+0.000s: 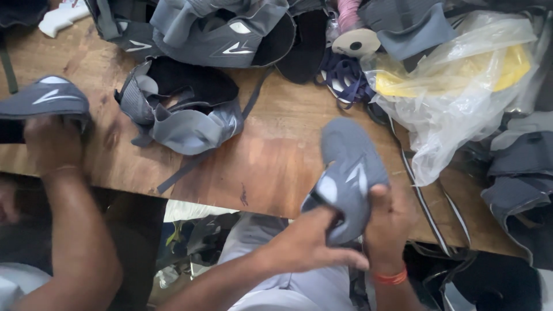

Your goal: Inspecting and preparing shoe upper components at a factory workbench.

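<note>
— Across the tabletop [276,155], what's around me, biggest first?

— Worn brown wood runs the whole width. On your right lies a crumpled clear plastic bag [461,98] with something yellow inside. A heap of grey uppers [219,29] lines the far edge, and one floppy upper [184,115] sits alone left of centre.

— And the piece I've got?

— Your grey shoe upper [348,167] is off the wood, raised over the near edge, toe pointing away from you. Your left hand [305,242] has its grip closed on the heel end from below. Your right hand [389,222] pinches the side just beside it, thumb on top.

— How should it handle?

— Light and soft, I'd judge (it already sags between your hands), so it should fold, not slip. The collar rim near the heel looks the firmest place to hold.

— Whose hand is that on the left?

— A co-worker's hand [52,144], clamped on another grey upper [46,99]. Smallest of all is the orange band [390,278] on your right wrist.
</note>
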